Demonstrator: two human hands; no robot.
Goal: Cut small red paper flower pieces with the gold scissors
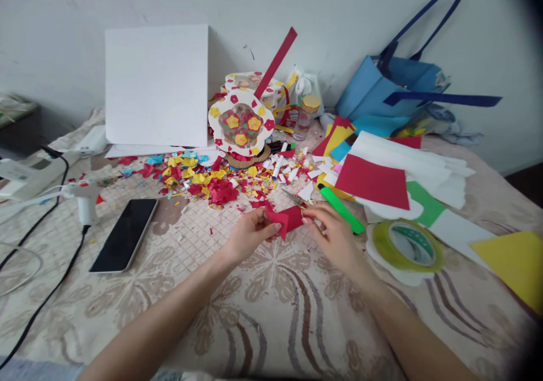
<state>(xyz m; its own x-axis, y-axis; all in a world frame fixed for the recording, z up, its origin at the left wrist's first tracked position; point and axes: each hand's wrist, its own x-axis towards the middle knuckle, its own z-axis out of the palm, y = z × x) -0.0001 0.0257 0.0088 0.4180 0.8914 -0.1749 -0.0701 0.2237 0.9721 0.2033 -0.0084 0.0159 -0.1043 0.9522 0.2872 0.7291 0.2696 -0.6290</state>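
The red paper [292, 220] is folded, and it sits between your two hands, up off the cloth. Your left hand [250, 235] pinches its left end between thumb and fingers. Your right hand [335, 237] has its thumb and fingertips close together at the right end, but I can't tell if they grip the paper.

Scissors [298, 199] are just past the paper, close to your right fingers. A green marker [343, 210] lies just beyond that hand, and a yellow tape roll [383, 248] is out to its right. A big heap of paper bits [199, 176] spreads out in front of you. A black phone [125, 235] lies well apart on the left, near a white glue gun [86, 201].

At the back, a blue bag [360, 90] stands open, with its insides mostly hidden. A clear jar [302, 125] wears a gold lid [311, 104]. I can't tell what is in it.
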